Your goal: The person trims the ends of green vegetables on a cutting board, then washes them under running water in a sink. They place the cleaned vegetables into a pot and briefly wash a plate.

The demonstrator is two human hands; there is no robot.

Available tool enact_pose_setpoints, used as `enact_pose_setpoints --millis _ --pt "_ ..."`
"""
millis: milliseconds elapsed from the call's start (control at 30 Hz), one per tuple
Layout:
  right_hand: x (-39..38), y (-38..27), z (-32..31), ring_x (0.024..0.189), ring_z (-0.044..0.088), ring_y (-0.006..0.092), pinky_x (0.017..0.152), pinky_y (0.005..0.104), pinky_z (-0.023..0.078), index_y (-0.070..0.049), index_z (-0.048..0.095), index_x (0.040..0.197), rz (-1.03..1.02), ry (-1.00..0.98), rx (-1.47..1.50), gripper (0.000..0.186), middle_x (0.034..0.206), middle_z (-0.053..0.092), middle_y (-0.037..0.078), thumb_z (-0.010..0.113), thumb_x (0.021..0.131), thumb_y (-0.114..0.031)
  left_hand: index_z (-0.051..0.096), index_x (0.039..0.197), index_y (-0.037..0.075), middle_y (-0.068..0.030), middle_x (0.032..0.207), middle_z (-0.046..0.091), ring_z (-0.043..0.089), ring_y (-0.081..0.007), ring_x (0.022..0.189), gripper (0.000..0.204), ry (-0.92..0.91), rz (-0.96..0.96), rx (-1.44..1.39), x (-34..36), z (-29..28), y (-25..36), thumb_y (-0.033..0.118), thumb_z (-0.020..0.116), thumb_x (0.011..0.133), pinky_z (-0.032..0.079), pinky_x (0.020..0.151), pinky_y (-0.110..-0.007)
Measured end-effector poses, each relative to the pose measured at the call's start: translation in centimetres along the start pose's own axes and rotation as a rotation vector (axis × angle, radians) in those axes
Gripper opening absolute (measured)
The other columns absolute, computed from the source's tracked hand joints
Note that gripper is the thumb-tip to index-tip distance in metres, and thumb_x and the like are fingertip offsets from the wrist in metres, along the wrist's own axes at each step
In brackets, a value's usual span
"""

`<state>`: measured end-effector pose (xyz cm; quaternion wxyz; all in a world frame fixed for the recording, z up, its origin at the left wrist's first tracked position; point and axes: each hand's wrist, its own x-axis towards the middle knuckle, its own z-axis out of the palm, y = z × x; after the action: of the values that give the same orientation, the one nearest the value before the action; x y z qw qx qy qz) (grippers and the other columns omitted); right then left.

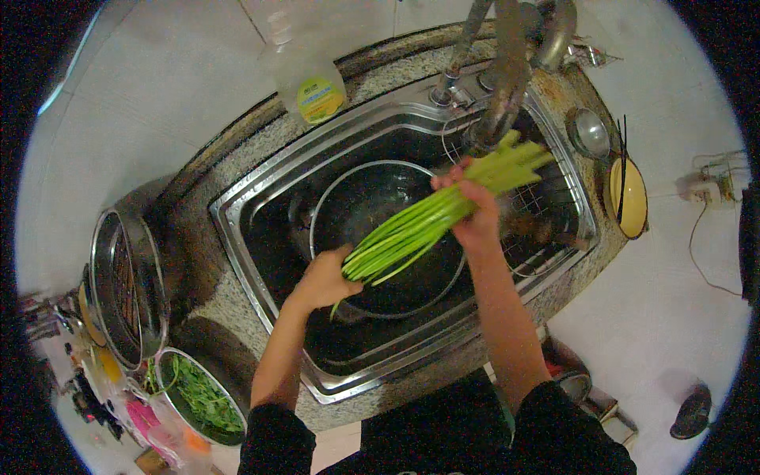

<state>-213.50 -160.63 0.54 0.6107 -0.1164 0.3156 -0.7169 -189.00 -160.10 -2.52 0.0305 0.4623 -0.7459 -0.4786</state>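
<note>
Right now we see both bare hands raised over the sink, spread along one bundle. The left forearm rises from the lower edge with the left hand (323, 277) turned inward, its fingers curled round the thin end of a loose sheaf of long, slender, bright green stalks (427, 226). The right arm reaches up more steeply and farther forward; the right hand (473, 215) is wrapped round the thicker part, fingers over the far side — so we find both grips closed on the same sheaf. Black short sleeves (279, 442) cover the upper arms.

The stalks lie aslant, from the left hand up to the right, their broad, pale yellow-green ends fanning out beyond the right hand, near the grey metal faucet (507, 83). We notice that those ends look a little blurred, while the middle runs straight and glossy. One thin stalk hangs below the left hand.

The sheaf is held above a dark round basin with a pale rim (348, 207), which sits in the rectangular stainless-steel sink (340, 138). Beside it, on the right, we make out a wire rack (564, 207). At lower left stands an oval-looking metal bowl (226, 435) of leafy greens (202, 396).
</note>
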Motion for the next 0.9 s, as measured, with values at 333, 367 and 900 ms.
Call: enact_pose_setpoints --millis 333,367,900 --pt "0.9 14.3 -6.3 0.074 0.054 0.0234 0.073 0.0382 0.046 -0.005 0.047 0.089 0.632 0.147 0.198 0.023 0.079 0.052 0.010 0.058 0.071 -0.014 0.051 0.092 -0.005 -0.0239 0.086 0.055 0.054 -0.0344 0.085 0.046 -0.257 -0.478 0.138 -7.8 -0.9 2.3 0.024 0.060 0.058 0.042 0.074 -0.037" --pt "0.6 15.0 -7.0 0.075 0.054 0.0238 0.073 0.0382 0.046 -0.005 0.047 0.089 0.643 0.196 0.228 0.022 0.080 0.052 0.010 0.058 0.071 -0.014 0.050 0.093 -0.006 -0.0244 0.088 0.055 0.053 -0.0344 0.086 0.046 -0.283 -0.486 0.164 -7.7 -0.9 3.2 0.025 0.060 0.059 0.042 0.075 -0.038" --pt "0.8 15.1 -21.4 0.095 0.046 0.0303 0.077 0.0513 0.036 -0.007 0.043 0.111 0.850 0.752 -0.320 0.056 0.111 0.046 0.014 0.030 0.081 -0.053 0.057 0.083 -0.001 -0.0206 0.074 0.057 0.055 -0.0365 0.076 0.054 0.398 -0.052 -0.006 15.9 6.9 -11.4 0.045 0.029 0.085 0.041 0.068 -0.043"
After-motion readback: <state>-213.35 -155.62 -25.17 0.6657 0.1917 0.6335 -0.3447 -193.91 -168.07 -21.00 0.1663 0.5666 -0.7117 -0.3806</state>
